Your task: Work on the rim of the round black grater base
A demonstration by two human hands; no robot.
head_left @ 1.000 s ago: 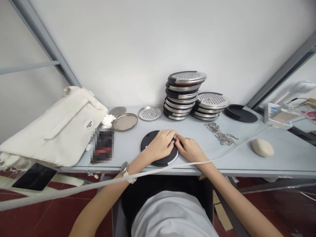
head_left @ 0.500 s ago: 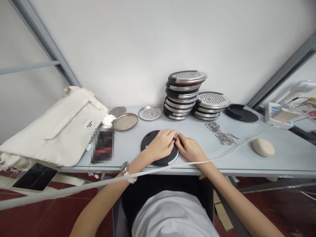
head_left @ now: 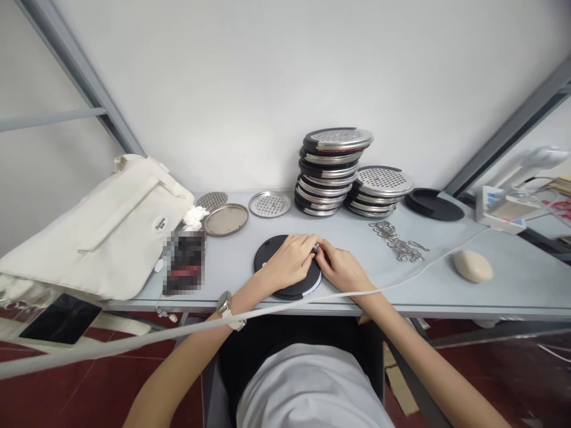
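A black round disc (head_left: 264, 254) with a pale strip along its lower right rim lies flat near the table's front edge. My left hand (head_left: 292, 261) rests across it, fingers bent over its upper right rim and closed there. Fingers pinched, my right hand (head_left: 341, 266) meets the left fingertips at that same rim. Between the fingertips a small shiny metal piece (head_left: 316, 248) shows, mostly hidden. Farther right lies a loose heap of metal rings or clips (head_left: 399, 242).
Behind stand a tall stack of round metal graters in black holders (head_left: 328, 172) and a shorter stack (head_left: 379, 193). A black holder (head_left: 435, 205), loose metal discs (head_left: 270, 204), a white bag (head_left: 102, 232) and a beige rounded object (head_left: 473, 266) surround the workspace. A white cable (head_left: 405, 283) crosses in front.
The whole view has shifted very slightly. Both hands keep the same hold at the disc's rim, with no clear movement.
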